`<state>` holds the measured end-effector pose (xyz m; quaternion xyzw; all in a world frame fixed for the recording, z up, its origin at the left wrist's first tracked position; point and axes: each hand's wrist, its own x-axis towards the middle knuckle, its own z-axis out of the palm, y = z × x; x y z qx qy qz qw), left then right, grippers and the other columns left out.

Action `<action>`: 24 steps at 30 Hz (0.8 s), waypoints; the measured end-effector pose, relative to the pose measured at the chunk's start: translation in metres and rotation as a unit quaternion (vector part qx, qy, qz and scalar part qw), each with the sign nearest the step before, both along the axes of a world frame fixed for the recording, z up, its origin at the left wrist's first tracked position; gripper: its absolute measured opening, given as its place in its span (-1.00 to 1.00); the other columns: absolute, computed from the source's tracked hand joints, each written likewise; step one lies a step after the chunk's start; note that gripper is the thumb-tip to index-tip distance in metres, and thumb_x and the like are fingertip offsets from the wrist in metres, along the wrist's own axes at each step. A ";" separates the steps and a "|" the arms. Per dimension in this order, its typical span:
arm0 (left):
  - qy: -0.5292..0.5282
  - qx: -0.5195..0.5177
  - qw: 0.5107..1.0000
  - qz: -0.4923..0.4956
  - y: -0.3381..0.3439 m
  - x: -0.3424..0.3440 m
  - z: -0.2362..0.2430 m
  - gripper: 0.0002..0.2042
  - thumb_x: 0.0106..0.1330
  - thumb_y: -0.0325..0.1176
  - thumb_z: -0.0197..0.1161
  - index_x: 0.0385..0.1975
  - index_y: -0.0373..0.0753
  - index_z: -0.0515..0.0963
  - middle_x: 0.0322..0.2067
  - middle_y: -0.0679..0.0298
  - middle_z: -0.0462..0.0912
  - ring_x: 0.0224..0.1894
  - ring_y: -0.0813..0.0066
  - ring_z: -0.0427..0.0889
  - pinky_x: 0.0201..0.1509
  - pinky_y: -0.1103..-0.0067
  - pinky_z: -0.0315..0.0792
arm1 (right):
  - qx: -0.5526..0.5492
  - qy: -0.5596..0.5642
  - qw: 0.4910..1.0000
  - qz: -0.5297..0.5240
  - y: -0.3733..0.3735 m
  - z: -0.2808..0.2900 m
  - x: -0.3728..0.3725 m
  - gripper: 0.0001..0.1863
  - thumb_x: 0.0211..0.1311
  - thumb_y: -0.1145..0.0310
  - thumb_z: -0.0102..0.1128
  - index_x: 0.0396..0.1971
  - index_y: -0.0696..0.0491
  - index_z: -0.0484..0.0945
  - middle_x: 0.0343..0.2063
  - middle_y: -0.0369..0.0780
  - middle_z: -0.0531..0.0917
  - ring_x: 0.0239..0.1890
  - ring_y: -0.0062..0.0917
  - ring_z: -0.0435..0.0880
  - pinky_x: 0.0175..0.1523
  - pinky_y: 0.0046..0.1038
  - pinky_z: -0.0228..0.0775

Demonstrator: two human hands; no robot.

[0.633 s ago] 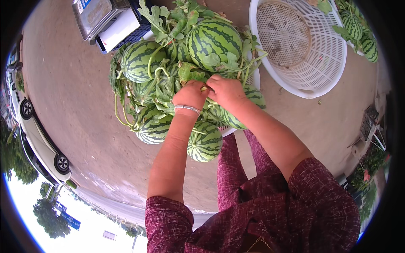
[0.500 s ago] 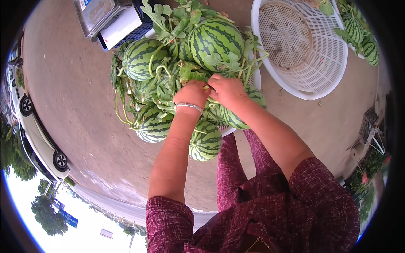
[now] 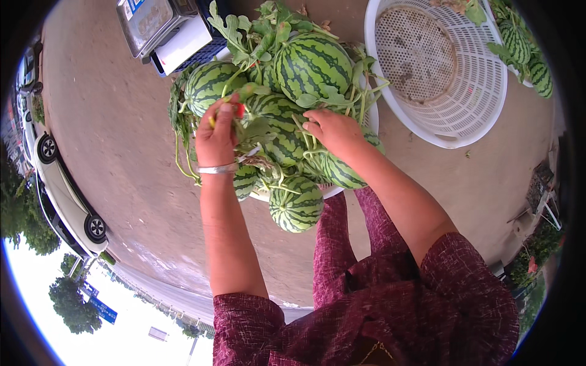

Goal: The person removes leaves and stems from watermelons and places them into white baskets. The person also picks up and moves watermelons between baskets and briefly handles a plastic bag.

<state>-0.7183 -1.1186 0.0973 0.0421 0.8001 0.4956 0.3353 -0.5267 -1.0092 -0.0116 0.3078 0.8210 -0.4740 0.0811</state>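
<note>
Striped green watermelons, with vines and leaves among them, are heaped on a white basket. My left hand, closed, grips a piece of leafy vine over the heap's left side. Small red and yellow bits show at its fingers; I cannot make out what they are. My right hand has thumb and forefinger closed at a watermelon stem beside the middle watermelon. A large watermelon lies beyond, and a small round one sits at the near edge. My left hand and wrist partly hide a watermelon.
A large white slatted basket, dirty inside, stands to the right. Beyond it are more small watermelons. At the far left, a metal-topped scale and a white sheet sit above a blue crate. A parked car stands farther left.
My left hand has moved left, away from my right hand, carrying leafy vine with it. More of the middle watermelon shows. My right hand has stayed near the same place.
</note>
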 end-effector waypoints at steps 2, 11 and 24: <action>0.067 -0.031 0.996 0.050 -0.038 -0.022 0.033 -0.74 0.42 -0.24 0.11 -0.07 -0.24 0.61 -0.33 0.40 0.65 -0.58 0.90 0.30 -0.61 0.84 0.08 | -0.004 0.003 1.000 0.003 -0.001 -0.001 -0.001 -0.65 0.30 0.10 0.07 -0.02 -0.04 0.54 -0.16 -0.21 0.65 -0.17 -0.31 0.65 -0.11 -0.31 0.48; 0.263 -0.179 0.944 0.082 -0.287 -0.061 0.126 -0.76 0.41 -0.33 0.12 -0.12 -0.36 0.58 -0.09 0.20 0.63 -0.10 0.49 0.59 -0.03 0.58 0.49 | 0.002 0.101 0.995 0.018 -0.008 0.025 -0.018 -0.69 0.25 0.27 0.15 -0.03 0.01 0.53 -0.19 -0.21 0.65 -0.22 -0.34 0.65 -0.15 -0.36 0.48; -0.026 0.011 0.963 0.267 -0.421 -0.111 0.039 -0.71 0.44 -0.21 0.06 -0.14 -0.34 0.54 -0.12 0.17 0.65 -0.18 0.47 0.63 -0.06 0.54 0.51 | -0.359 0.055 0.931 0.023 -0.196 0.057 -0.125 -0.69 0.36 0.35 0.08 0.02 0.15 0.50 -0.17 -0.22 0.63 -0.20 -0.60 0.59 -0.03 -0.55 0.43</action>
